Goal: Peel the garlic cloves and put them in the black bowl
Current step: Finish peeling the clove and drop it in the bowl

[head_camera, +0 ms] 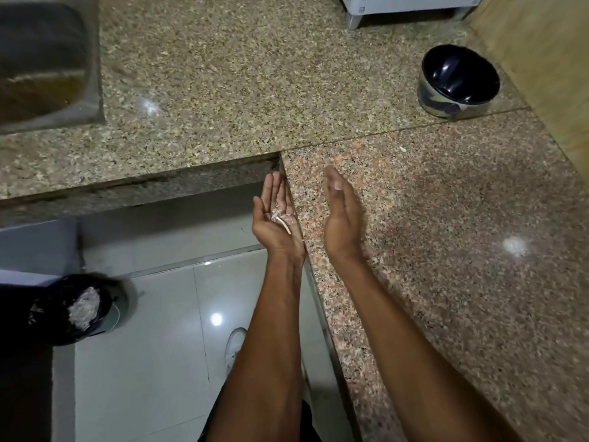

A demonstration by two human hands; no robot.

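Left hand [275, 224] cupped, garlic skins [282, 218] in palm; no legible writing.

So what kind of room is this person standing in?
Most likely a home kitchen. A speckled stone counter wraps round a corner, a metal sink is set into it at the far left, and a black bowl stands on it. A lined bin sits on the tiled floor.

Left hand [276, 222] cupped palm-up at the surface [446, 250] edge, garlic skins [282, 216] lying in it; right hand [342, 215] flat on edge just beside; black bowl [459, 79] sits well apart.
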